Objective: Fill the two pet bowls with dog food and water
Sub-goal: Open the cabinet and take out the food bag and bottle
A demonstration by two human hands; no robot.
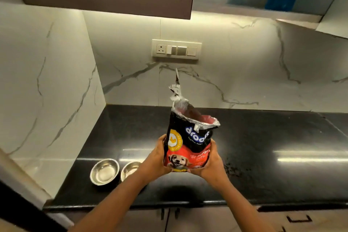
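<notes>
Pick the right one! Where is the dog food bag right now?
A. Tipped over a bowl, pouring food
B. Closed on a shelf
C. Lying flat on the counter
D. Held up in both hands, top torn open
D: the left hand and right hand grip the upright dog food bag above the counter, its top torn open.

Second bowl (130, 170) half behind left forearm (120, 194)

At lower left of the frame two steel bowls (104, 172) (130, 170) crowd the black counter (273, 137) beside the side wall (47, 90), the nearer half hidden by the left hand (156, 158), while the counter's right stretch lies open.
</notes>
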